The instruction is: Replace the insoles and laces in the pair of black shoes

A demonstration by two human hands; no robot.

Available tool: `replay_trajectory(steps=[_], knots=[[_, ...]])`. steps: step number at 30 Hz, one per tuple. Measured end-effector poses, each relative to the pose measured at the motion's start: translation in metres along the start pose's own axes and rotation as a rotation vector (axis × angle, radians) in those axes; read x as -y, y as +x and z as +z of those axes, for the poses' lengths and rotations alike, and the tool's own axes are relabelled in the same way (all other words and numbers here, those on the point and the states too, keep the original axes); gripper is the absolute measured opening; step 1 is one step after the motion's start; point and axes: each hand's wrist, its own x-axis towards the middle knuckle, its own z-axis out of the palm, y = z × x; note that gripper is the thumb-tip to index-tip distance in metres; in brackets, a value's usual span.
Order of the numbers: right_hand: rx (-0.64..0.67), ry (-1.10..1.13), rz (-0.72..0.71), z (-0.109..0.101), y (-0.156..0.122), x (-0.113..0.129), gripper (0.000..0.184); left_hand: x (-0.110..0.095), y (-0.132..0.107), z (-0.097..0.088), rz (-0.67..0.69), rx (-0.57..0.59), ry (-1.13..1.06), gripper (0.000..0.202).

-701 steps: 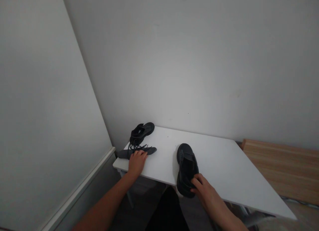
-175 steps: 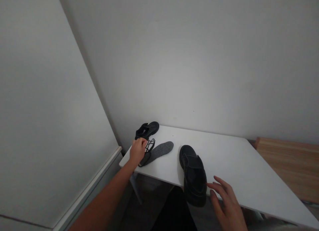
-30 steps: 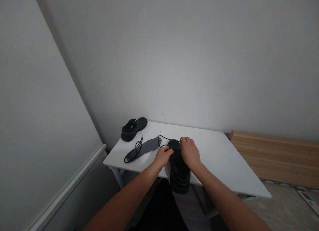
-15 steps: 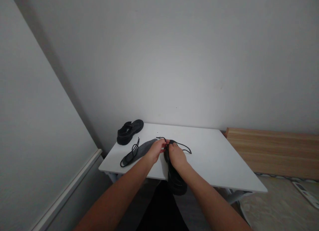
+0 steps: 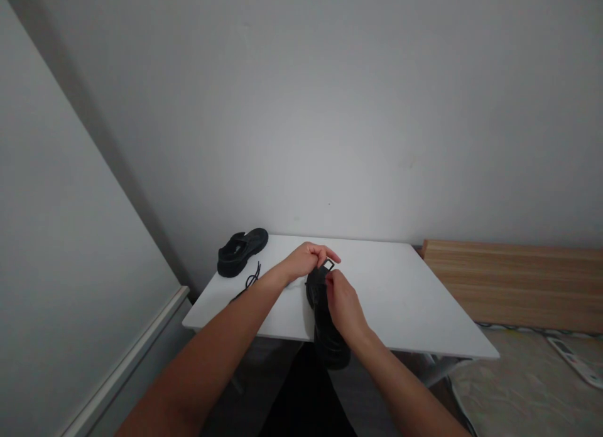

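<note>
A black shoe (image 5: 325,333) lies at the near edge of the white table (image 5: 400,299), its heel end reaching past the edge towards me. Over its front part, my left hand (image 5: 308,259) has the thumb and fingers pinched on a black shoelace (image 5: 331,262), with one finger stretched out to the right. The lace makes a small loop between the hands. Just right of the shoe's opening, my right hand (image 5: 345,302) is closed, its fingertips pinching the lace. Both hands partly cover the shoe's lacing.
A second black shoe (image 5: 242,252) rests at the table's back left corner. Another black lace (image 5: 253,275) shows beside my left forearm, which hides most of what lies there. A wooden panel (image 5: 509,280) and a white power strip (image 5: 572,360) are on the right.
My left hand has moved up and right over the shoe's front, and its forearm now covers the grey insole. My right hand has shifted slightly right. The lace is drawn into a small loop.
</note>
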Motion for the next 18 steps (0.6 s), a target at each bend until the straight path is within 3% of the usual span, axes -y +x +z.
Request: replay_trajectory(steps=[5, 8, 11, 15, 18], knots=[[-0.174, 0.254, 0.039, -0.037, -0.01, 0.003, 0.022, 0.045, -0.002, 0.004, -0.089, 0.035, 0.044, 0.02], [-0.21, 0.475, 0.137, -0.062, -0.005, 0.009, 0.026, 0.069, 0.005, 0.008, -0.145, -0.075, 0.191, 0.017], [-0.232, 0.661, 0.129, -0.081, 0.002, 0.018, 0.025, 0.087, 0.012, 0.006, -0.187, -0.183, 0.35, 0.02], [-0.219, 0.758, 0.089, -0.09, 0.002, 0.025, 0.024, 0.104, 0.016, -0.003, -0.273, -0.316, 0.529, 0.02], [-0.198, 0.765, 0.108, -0.089, -0.003, 0.025, 0.024, 0.112, 0.017, -0.009, -0.362, -0.397, 0.628, 0.036]])
